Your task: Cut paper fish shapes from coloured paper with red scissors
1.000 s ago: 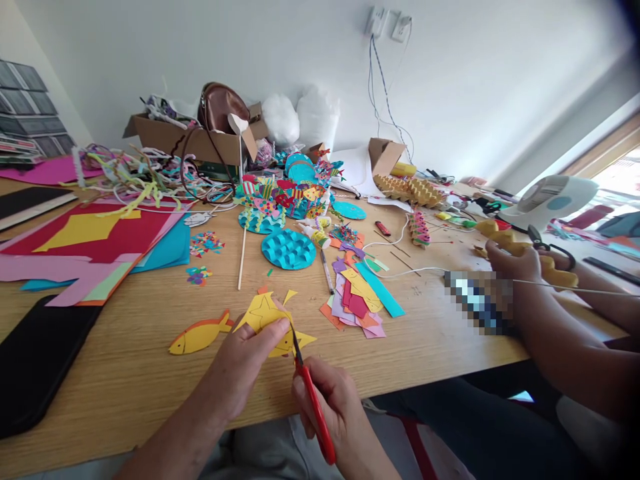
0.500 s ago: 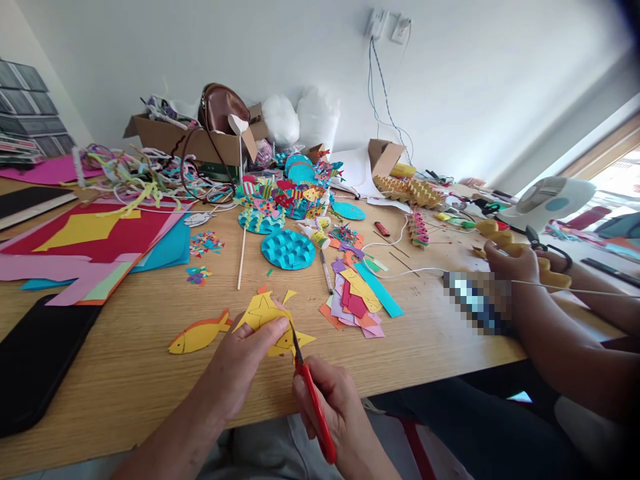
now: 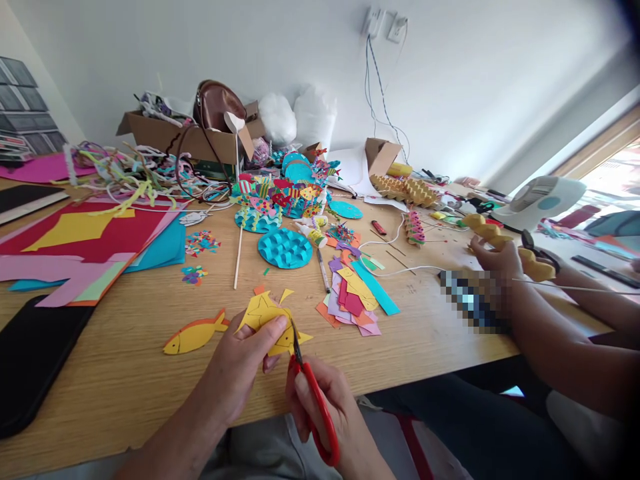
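My left hand (image 3: 247,350) pinches a piece of yellow paper (image 3: 265,309) that carries drawn fish outlines. Its thumb lies on top and the fingers are underneath. My right hand (image 3: 325,400) grips red-handled scissors (image 3: 323,417), whose dark blades meet the right side of the paper. The blades look slightly apart. To the left of my left hand, a cut-out yellow and orange paper fish (image 3: 195,335) lies flat on the table. Right of the scissors sits a pile of coloured paper scraps (image 3: 353,300), with a yellow piece bearing drawn lines on top.
A black phone-like object (image 3: 37,367) lies at the left under coloured sheets (image 3: 65,273). Ahead are a blue textured disc (image 3: 285,249), a pen (image 3: 323,270) and paper fish decorations (image 3: 280,193). At the right, a co-worker's hands (image 3: 500,260) hold a yellow wavy strip.
The scissors' handles have spread and the blades have parted a little at the paper. The whole view has shifted slightly. My left hand keeps its hold on the yellow paper.
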A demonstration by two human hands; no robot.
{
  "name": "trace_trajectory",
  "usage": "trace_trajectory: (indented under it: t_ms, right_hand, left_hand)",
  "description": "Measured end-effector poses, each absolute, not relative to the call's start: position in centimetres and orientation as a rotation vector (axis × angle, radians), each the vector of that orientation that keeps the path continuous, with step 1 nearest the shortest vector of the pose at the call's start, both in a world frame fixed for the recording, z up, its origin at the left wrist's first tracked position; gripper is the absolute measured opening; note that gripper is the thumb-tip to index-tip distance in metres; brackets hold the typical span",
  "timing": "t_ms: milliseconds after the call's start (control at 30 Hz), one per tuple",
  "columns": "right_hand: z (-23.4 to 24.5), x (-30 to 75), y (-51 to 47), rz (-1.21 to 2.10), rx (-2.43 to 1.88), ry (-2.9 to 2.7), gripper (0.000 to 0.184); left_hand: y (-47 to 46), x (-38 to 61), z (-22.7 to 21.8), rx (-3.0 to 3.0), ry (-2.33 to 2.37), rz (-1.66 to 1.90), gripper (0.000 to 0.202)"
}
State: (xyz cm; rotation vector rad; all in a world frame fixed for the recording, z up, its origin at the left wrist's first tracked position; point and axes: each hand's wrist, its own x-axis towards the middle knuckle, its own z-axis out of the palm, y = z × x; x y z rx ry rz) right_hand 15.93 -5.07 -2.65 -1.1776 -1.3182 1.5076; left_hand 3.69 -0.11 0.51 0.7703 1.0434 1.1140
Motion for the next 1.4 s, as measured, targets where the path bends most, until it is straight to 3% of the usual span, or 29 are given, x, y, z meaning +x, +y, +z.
trace_trajectory:
  t_ms: [467, 800, 1400]
  right_hand:
    - [-2.4, 15.2, -4.9, 1.476, -1.155, -1.248, 0.054]
    - [-2.8, 15.2, -5.0, 1.456, -1.113, -1.215, 0.049]
    - [-1.4, 15.2, -5.1, 1.383, -1.276, -1.260, 0.053]
  left_hand:
    - [-0.8, 4.9, -0.3, 0.664, 1.085, 1.219, 0.017]
    - [-1.2, 5.3, -0.7, 0.629, 1.138, 1.258, 0.029]
    - [-1.2, 5.3, -1.2, 0.671, 1.156, 1.263, 0.026]
